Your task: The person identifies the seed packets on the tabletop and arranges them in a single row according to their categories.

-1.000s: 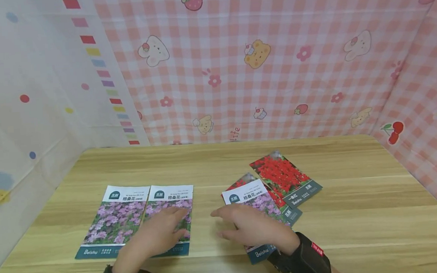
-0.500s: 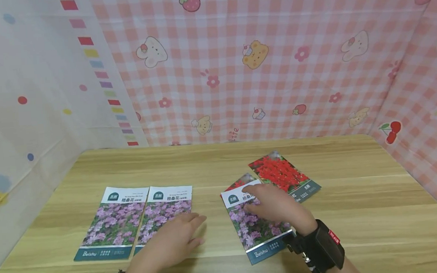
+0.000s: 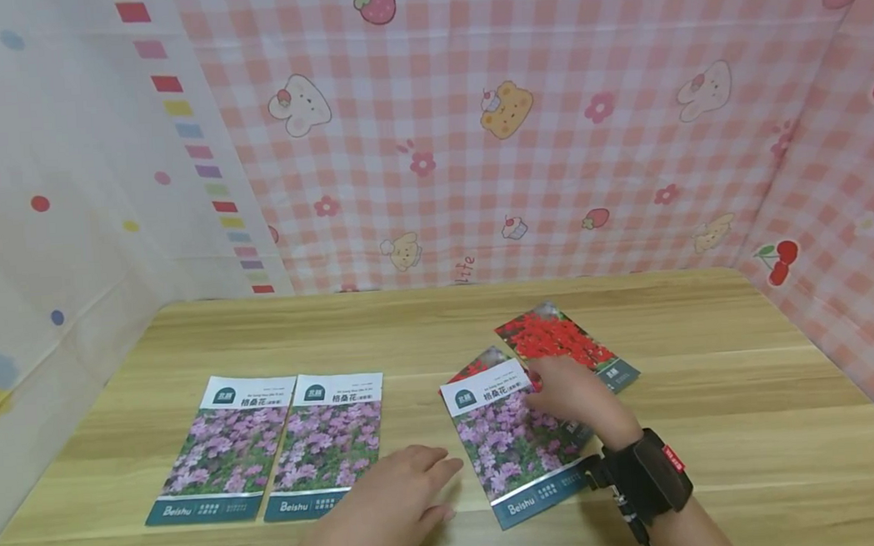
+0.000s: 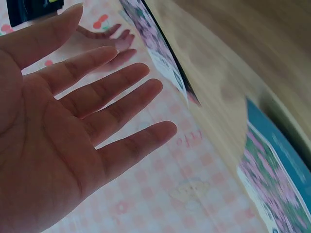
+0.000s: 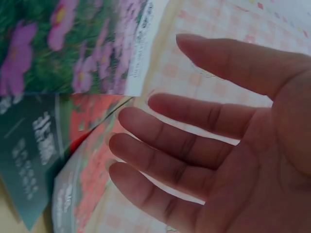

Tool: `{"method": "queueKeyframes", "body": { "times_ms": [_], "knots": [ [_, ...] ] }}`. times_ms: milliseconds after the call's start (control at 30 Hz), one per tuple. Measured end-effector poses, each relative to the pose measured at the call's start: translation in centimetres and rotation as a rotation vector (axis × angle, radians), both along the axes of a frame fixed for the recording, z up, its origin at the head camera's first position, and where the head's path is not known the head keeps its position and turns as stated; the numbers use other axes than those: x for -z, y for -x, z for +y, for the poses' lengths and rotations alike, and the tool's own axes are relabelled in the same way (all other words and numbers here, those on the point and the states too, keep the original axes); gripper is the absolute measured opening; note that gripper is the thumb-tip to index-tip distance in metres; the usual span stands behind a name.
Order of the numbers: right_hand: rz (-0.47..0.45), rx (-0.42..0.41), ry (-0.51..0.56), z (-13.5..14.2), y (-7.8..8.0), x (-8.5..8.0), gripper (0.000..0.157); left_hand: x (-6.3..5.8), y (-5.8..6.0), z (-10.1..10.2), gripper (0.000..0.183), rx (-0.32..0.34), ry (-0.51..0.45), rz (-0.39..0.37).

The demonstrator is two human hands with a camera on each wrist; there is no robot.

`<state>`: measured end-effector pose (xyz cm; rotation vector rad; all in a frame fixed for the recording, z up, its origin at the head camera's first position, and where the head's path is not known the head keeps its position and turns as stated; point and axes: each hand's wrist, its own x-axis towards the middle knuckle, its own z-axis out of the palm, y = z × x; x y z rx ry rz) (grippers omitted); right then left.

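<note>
In the head view, my right hand (image 3: 583, 398) is over the right side of a purple-flower seed packet (image 3: 493, 453), its fingertips by the packet's upper right edge. That packet lies tilted across a red-flower seed packet (image 3: 480, 364), mostly hidden. Just behind, a second red-flower packet (image 3: 553, 333) is partly covered by my hand. The right wrist view shows the right fingers (image 5: 180, 145) extended and holding nothing. My left hand (image 3: 387, 510), with spread fingers and a bare palm (image 4: 43, 160) in its wrist view, hovers left of the tilted packet.
Two more purple-flower packets, a left one (image 3: 225, 445) and a right one (image 3: 327, 438), lie side by side on the wooden table (image 3: 395, 330). A pink checked cloth (image 3: 432, 198) stands behind the table, with cloth at both sides too.
My right hand has moved right and up across the tilted purple packet to its right edge, uncovering its front. My left hand has slid right, away from the two left packets. The packets keep their places.
</note>
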<state>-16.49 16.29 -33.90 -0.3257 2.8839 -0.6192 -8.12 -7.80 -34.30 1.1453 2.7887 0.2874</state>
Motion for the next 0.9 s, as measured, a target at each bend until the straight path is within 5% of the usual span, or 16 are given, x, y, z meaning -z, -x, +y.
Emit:
{"method": "queueKeyframes", "body": {
  "times_ms": [333, 633, 900],
  "knots": [
    [0.000, 0.067, -0.002, 0.8, 0.6, 1.1, 0.037, 0.6, 0.1, 2.8, 0.042, 0.017, 0.069, 0.009],
    [-0.040, 0.067, 0.014, 1.0, 1.0, 1.4, 0.033, 1.1, 0.6, 3.7, 0.043, -0.014, 0.105, -0.037],
    [-0.043, 0.036, 0.049, 1.3, 1.2, 1.8, 0.028, 1.6, 1.1, 3.6, 0.044, -0.024, 0.127, 0.005]
  ]
}}
